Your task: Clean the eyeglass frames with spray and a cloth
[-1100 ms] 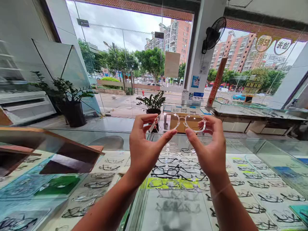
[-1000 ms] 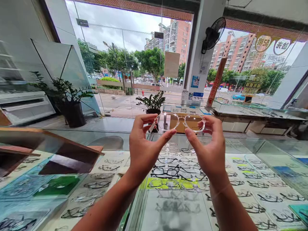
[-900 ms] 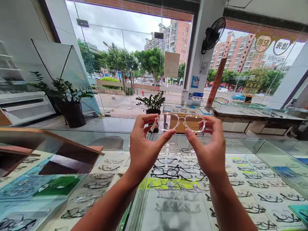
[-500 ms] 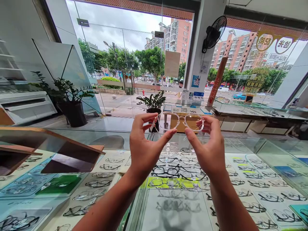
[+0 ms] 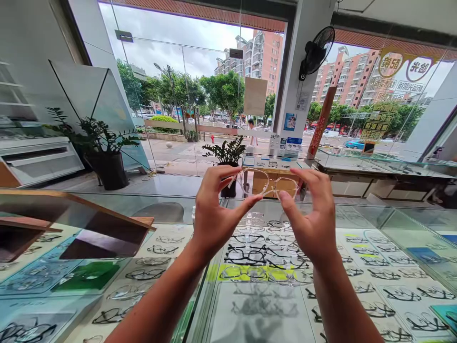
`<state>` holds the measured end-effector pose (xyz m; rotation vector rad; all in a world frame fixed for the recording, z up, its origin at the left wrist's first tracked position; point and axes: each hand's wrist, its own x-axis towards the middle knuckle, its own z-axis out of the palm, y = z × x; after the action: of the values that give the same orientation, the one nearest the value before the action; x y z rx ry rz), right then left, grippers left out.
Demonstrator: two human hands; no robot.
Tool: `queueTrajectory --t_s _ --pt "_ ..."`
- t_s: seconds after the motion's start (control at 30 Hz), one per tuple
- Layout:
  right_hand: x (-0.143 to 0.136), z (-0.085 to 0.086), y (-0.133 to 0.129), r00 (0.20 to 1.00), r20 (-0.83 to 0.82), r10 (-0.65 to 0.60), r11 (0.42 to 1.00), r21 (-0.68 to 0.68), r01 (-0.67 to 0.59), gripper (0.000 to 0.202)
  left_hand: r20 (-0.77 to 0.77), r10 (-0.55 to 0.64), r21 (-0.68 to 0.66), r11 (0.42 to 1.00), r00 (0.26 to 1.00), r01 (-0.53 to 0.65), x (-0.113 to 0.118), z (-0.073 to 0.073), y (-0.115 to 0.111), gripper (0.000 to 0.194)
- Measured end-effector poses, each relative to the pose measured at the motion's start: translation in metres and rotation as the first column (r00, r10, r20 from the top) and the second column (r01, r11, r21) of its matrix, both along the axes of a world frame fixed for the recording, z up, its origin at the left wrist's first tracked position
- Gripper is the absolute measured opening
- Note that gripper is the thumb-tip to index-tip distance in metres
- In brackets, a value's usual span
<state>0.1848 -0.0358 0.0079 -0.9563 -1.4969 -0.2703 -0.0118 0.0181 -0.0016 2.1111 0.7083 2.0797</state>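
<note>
A pair of clear-framed eyeglasses [image 5: 272, 182] is held up above the glass display case, its right side tilted slightly lower. My left hand [image 5: 219, 205] pinches the left end of the frame between thumb and fingers. At the right lens, the thumb of my right hand [image 5: 311, 209] lies against the lower rim, while its index finger reaches over the upper right corner. A small pale tag seems to hang by the left hinge. The temples are mostly hidden behind the frame and fingers.
Below my arms, the glass display case [image 5: 210, 314] holds rows of eyeglasses [image 5: 246, 255]. A slanted wooden board [image 5: 107, 224] rises at left. Potted plants [image 5: 107, 162] stand by the glass front. A wall fan [image 5: 317, 52] hangs on the pillar, and another glass counter [image 5: 350, 166] is behind.
The eyeglasses have turned and tipped, with the right lens now lower and smaller in view. My right index finger has lifted over the rim. Outside, a passer-by has moved left.
</note>
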Motion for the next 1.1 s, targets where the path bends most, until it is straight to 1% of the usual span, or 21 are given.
queueTrajectory --t_s 0.1,0.23,0.33,0.47,0.57,0.67,0.8,0.83,0.87,0.9,0.93,1.0,1.07,1.1 --pt "0.004 0.001 0.003 0.999 0.030 0.021 1.000 -0.022 -0.021 0.023 -0.095 -0.026 0.012 1.000 0.995 0.027 -0.005 0.003 0.000 0.061" --pt "0.010 -0.001 0.007 0.993 0.048 0.112 0.986 -0.126 -0.105 0.013 -0.200 -0.078 0.020 0.996 0.977 0.083 -0.007 0.005 0.000 0.060" --pt "0.014 0.000 0.008 0.983 0.027 0.179 0.965 -0.197 -0.171 0.011 -0.212 -0.115 0.006 0.993 0.971 0.119 -0.007 0.006 0.000 0.059" --pt "0.019 0.003 0.009 0.960 -0.015 0.280 0.923 -0.273 -0.273 0.010 -0.171 -0.209 -0.097 0.976 0.963 0.195 -0.005 0.005 -0.001 0.061" --pt "0.022 0.005 0.011 0.936 -0.044 0.350 0.878 -0.332 -0.344 0.010 -0.114 -0.302 -0.182 0.943 0.946 0.279 -0.004 0.004 -0.001 0.064" --pt "0.026 0.004 0.013 0.909 -0.109 0.402 0.823 -0.393 -0.411 0.011 -0.068 -0.361 -0.252 0.908 0.930 0.334 -0.003 0.004 0.000 0.063" --pt "0.032 0.002 0.019 0.843 -0.214 0.494 0.681 -0.508 -0.528 0.016 -0.059 -0.405 -0.312 0.876 0.912 0.368 -0.004 0.004 0.003 0.065" --pt "0.033 0.001 0.021 0.827 -0.238 0.509 0.650 -0.523 -0.551 0.017 -0.064 -0.410 -0.325 0.871 0.910 0.369 -0.003 0.004 0.004 0.067" --pt "0.034 0.001 0.023 0.815 -0.262 0.517 0.632 -0.525 -0.570 0.018 -0.066 -0.414 -0.335 0.866 0.908 0.371 -0.003 0.004 0.005 0.069" --pt "0.035 0.000 0.025 0.806 -0.288 0.517 0.627 -0.514 -0.586 0.017 -0.064 -0.419 -0.344 0.861 0.906 0.374 -0.002 0.005 0.006 0.072" --pt "0.035 -0.001 0.028 0.800 -0.315 0.510 0.635 -0.490 -0.597 0.017 -0.054 -0.424 -0.353 0.855 0.904 0.380 -0.001 0.005 0.008 0.076" --pt "0.035 -0.002 0.032 0.799 -0.369 0.475 0.683 -0.417 -0.599 0.018 -0.004 -0.423 -0.378 0.840 0.906 0.390 0.001 0.002 0.014 0.078" --pt "0.035 -0.002 0.035 0.799 -0.420 0.431 0.748 -0.329 -0.576 0.018 0.073 -0.402 -0.443 0.807 0.913 0.391 0.004 -0.003 0.025 0.066" --pt "0.035 -0.002 0.036 0.795 -0.444 0.413 0.776 -0.285 -0.562 0.018 0.111 -0.391 -0.498 0.774 0.914 0.392 0.005 -0.007 0.031 0.058"
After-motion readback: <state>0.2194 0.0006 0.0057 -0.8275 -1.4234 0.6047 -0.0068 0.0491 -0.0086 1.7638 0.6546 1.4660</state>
